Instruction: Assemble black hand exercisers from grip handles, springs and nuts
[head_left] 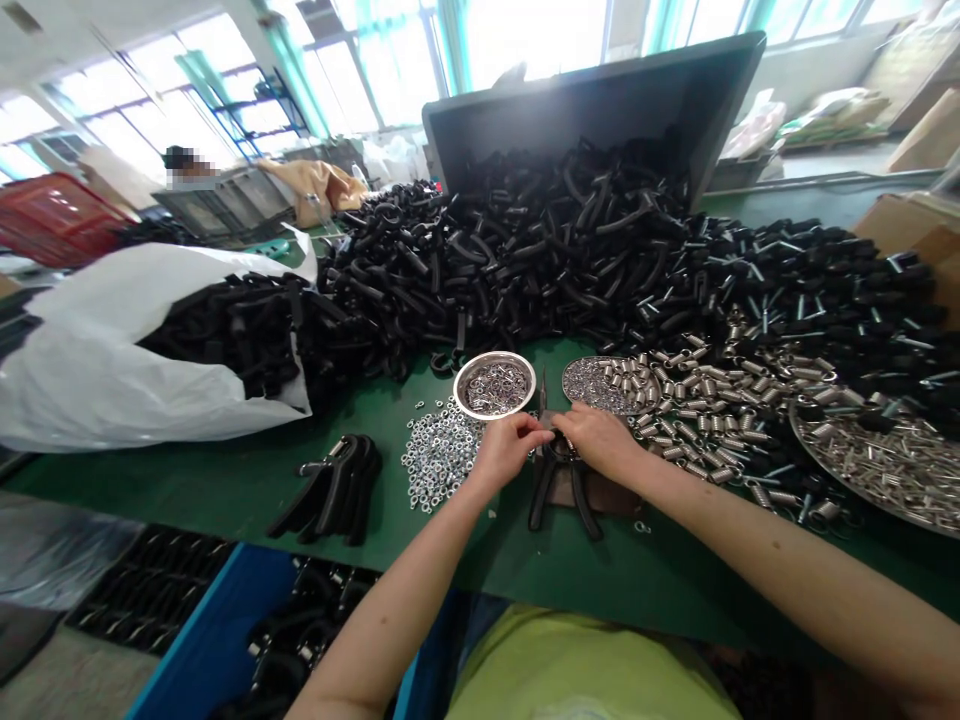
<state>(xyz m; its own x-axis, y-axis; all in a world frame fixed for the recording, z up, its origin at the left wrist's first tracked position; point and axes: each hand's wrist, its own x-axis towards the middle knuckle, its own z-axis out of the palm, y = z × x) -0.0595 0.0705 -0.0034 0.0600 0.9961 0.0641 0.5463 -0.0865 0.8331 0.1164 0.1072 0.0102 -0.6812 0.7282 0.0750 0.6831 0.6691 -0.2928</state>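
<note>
A pair of pliers (581, 500) with black handles spread apart lies at the front of the green table, its pointed metal nose directed away from me. The handles rest partly over a flat brown block (622, 498). My left hand (512, 447) is closed in a pinch at the left side of the pliers' head; what sits between its fingertips is too small to make out. From the right, my right hand (596, 437) reaches to the same spot with its fingers closed, touching the pliers' head. Its fingertips hide whatever they grip.
Nuts (442, 455) lie loose beside a metal bowl (495, 356) of small parts. Springs (705, 400), a dish of tiny pieces (600, 372) and a large tray (817, 460) stand right. Black handles (517, 260) heap behind; several grips (341, 490) lie left. A blue crate (195, 630) is below.
</note>
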